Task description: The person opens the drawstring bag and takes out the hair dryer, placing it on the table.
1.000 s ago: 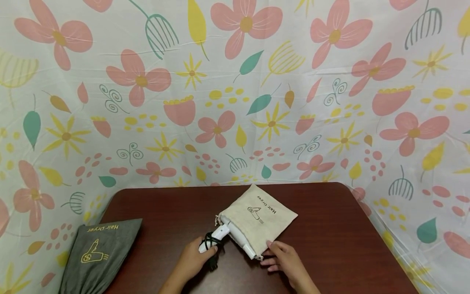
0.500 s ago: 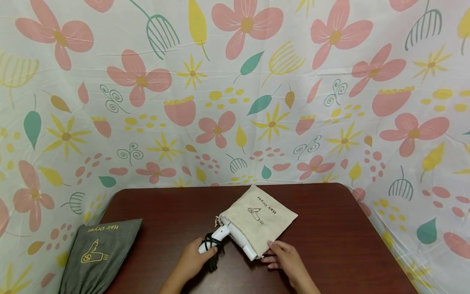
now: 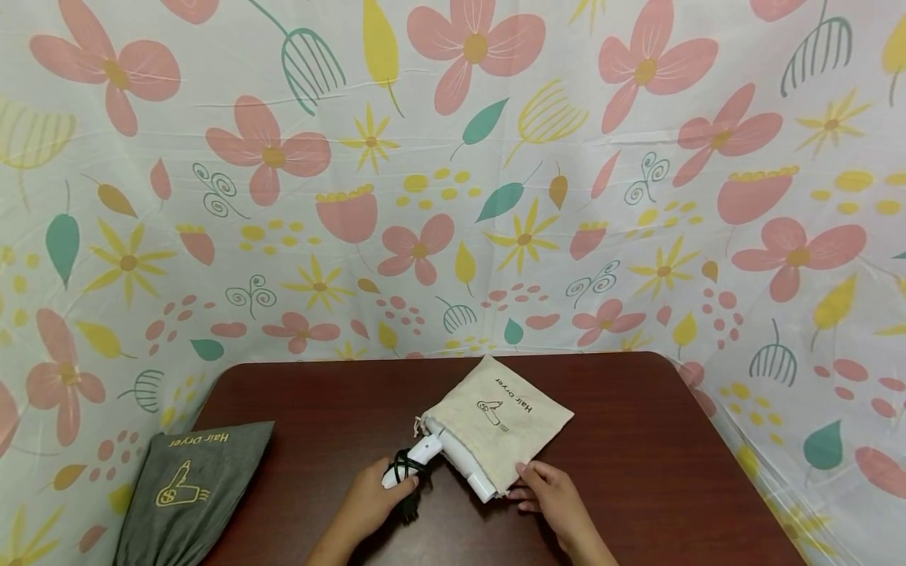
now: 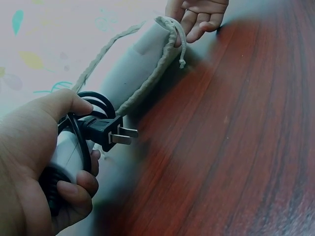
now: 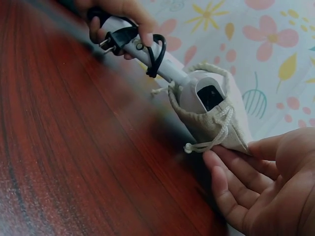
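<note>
A white hair dryer [image 3: 463,460] lies partly inside a cream drawstring bag [image 3: 520,428] printed "Hair Dryer". Its handle and one side show at the bag's mouth, while the rest is hidden by the cloth. My left hand [image 3: 375,494] grips the handle, which has a black cord wound round it. In the left wrist view the two-pin plug [image 4: 106,132] sticks out beside the thumb. At the bag's near corner, my right hand [image 3: 555,503] pinches the cloth between thumb and fingers. The right wrist view shows the knotted drawstring [image 5: 209,140] hanging by those fingertips and the dryer's dark nozzle opening.
A grey bag [image 3: 187,491] with a yellow hair dryer print lies at the table's left side. The dark red wooden table [image 3: 658,456] has rounded far corners. Behind and around it hangs a white sheet [image 3: 439,314] with flower and leaf prints.
The lower fingers of my right hand have shifted slightly in toward the bag's corner. My left hand, the hair dryer and both bags stay nearly still.
</note>
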The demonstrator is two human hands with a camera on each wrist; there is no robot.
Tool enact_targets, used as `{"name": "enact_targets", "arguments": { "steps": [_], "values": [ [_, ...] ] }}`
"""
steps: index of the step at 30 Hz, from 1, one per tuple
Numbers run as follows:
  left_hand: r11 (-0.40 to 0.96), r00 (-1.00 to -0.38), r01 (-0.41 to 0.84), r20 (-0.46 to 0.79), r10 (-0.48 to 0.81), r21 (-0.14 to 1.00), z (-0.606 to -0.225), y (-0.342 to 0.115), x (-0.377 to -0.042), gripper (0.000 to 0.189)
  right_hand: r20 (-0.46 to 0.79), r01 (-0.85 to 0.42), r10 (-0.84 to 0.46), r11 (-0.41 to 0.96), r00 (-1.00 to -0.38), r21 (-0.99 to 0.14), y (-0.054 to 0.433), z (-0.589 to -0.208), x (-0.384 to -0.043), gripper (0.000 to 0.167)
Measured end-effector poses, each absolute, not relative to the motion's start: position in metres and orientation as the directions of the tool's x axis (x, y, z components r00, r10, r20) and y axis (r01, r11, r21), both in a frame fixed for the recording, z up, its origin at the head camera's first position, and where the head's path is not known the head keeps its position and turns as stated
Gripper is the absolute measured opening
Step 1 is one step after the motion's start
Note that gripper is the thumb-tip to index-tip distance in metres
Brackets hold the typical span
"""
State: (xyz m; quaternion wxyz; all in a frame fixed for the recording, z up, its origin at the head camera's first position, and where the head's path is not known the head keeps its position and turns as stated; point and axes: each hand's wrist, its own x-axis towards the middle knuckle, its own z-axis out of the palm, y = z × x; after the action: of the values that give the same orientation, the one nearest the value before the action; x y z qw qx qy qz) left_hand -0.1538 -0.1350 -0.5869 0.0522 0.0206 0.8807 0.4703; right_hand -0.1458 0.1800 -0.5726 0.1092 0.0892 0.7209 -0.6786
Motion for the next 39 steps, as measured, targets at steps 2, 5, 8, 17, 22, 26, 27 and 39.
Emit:
{"name": "enact_targets", "arguments": {
  "steps": [2,5,8,17,22,26,27,39],
  "values": [
    [0.557,-0.994,-0.010,-0.070,0.086,0.831,-0.5872,-0.1351,-0.1537,0.032,-0.278,0.277,-0.015,0.066,-0.960,-0.959,0.1798,-0.5731,-0.1463,0.036],
    [0.557,-0.994,-0.008,-0.069,0.088,0.831,-0.5873,-0.1354,-0.1537,0.032,-0.273,0.272,-0.018,0.064,-0.962,-0.960,0.1798,-0.5726,-0.1469,0.035],
    [0.554,-0.993,-0.008,-0.070,0.091,0.833,-0.5877,-0.1358,-0.1537,0.032,-0.267,0.265,-0.023,0.066,-0.963,-0.962,0.1796,-0.5719,-0.1466,0.036],
    [0.550,-0.994,-0.001,-0.061,0.091,0.835,-0.5899,-0.1362,-0.1540,0.030,-0.263,0.262,-0.017,0.075,-0.965,-0.962,0.1805,-0.5723,-0.1472,0.035],
    [0.553,-0.994,0.003,-0.056,0.090,0.833,-0.5907,-0.1365,-0.1531,0.030,-0.273,0.270,-0.020,0.084,-0.962,-0.959,0.1811,-0.5723,-0.1480,0.035],
    [0.557,-0.995,0.010,-0.049,0.091,0.831,-0.5906,-0.1364,-0.1525,0.029,-0.280,0.277,-0.025,0.081,-0.960,-0.957,0.1818,-0.5734,-0.1489,0.036],
    [0.558,-0.995,0.012,-0.047,0.091,0.829,-0.5905,-0.1363,-0.1525,0.029,-0.279,0.277,-0.026,0.078,-0.960,-0.958,0.1819,-0.5737,-0.1490,0.036],
    [0.564,-0.994,0.013,-0.052,0.100,0.826,-0.5880,-0.1358,-0.1521,0.029,-0.258,0.257,-0.028,0.025,-0.966,-0.966,0.1811,-0.5732,-0.1490,0.033]
  ]
}}
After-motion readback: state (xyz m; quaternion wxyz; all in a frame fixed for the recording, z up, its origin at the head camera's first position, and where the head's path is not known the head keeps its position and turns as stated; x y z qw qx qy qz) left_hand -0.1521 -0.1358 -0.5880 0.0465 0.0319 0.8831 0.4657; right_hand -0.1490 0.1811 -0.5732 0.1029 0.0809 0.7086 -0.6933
